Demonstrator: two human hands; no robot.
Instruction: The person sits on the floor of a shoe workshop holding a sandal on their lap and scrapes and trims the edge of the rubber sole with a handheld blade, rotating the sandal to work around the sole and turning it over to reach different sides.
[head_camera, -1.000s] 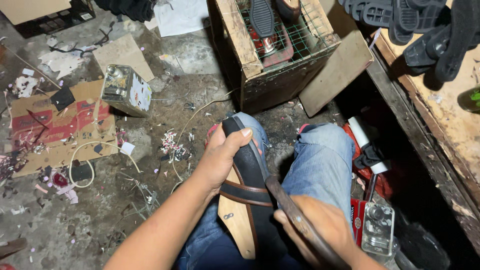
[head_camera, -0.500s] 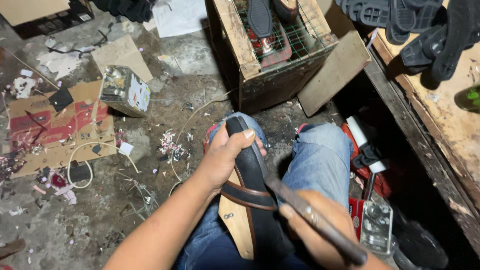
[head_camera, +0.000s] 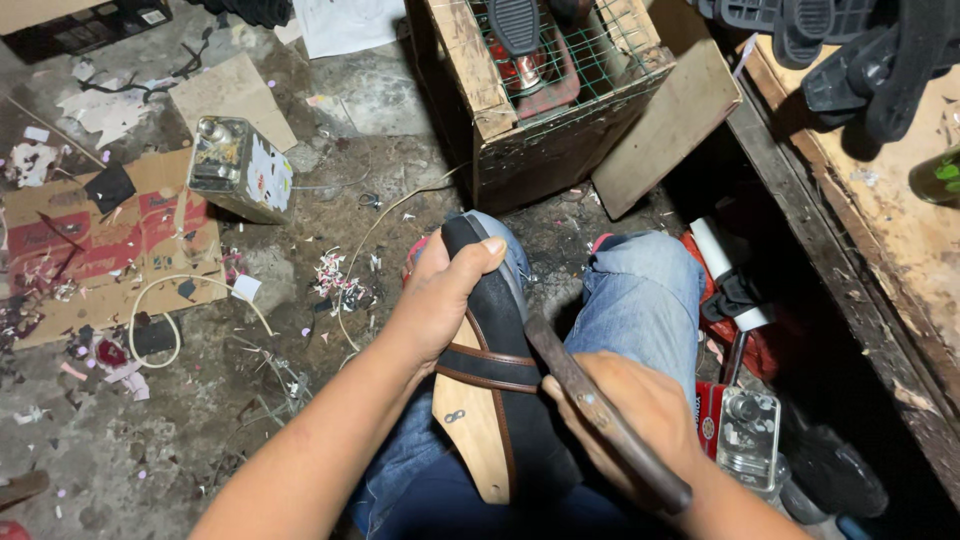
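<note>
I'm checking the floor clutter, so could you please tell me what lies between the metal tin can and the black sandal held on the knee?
In the head view, a thin pale cord and a pile of small scraps lie on the dirty floor between the rectangular metal tin can and the black sandal.

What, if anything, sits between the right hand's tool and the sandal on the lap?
Nothing visible. The left hand clamps the sandal at its toe end, clear of the tool, whose tip in the right hand appears to meet the strap directly.

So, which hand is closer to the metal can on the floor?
Left. The left hand grips the sandal on the lap, on the same side as the metal can but apart from it. The right hand, holding a dark tool, is farther away.
</note>
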